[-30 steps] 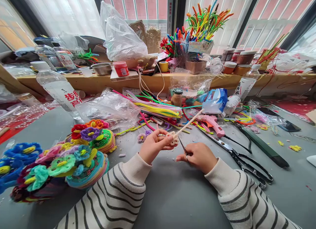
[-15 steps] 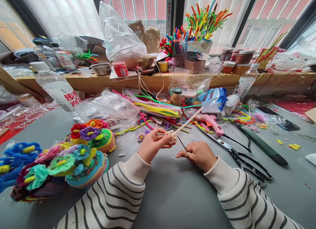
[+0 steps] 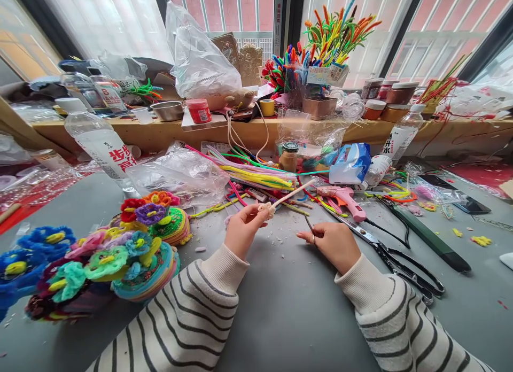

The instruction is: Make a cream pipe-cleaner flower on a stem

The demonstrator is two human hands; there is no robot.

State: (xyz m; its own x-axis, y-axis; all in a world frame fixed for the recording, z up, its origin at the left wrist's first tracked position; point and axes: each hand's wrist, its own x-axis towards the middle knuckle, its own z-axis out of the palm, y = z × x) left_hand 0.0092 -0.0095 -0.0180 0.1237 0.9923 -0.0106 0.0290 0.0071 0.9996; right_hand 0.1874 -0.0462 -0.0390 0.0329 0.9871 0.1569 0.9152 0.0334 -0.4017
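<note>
My left hand pinches a small pale cream chenille flower between thumb and fingers. A fuzzy pale pipe-cleaner stem sticks out from it, up and to the right. In my right hand is a slim metal tool, which looks like small scissors; its thin blades point up and left, and the fingers hide most of the handles. The blades are apart from the flower and stem. White bits of fluff lie on the grey table between the hands.
Colourful chenille flowers stand at the left. Large scissors, a pink glue gun and a dark green case lie to the right. Bundled pipe cleaners, a plastic bag and a lidded jar are ahead.
My right hand has drawn the small scissors away from the flower, slightly right. My left hand has lifted and turned the flower, its stem now lying lower. The view has shifted slightly.
</note>
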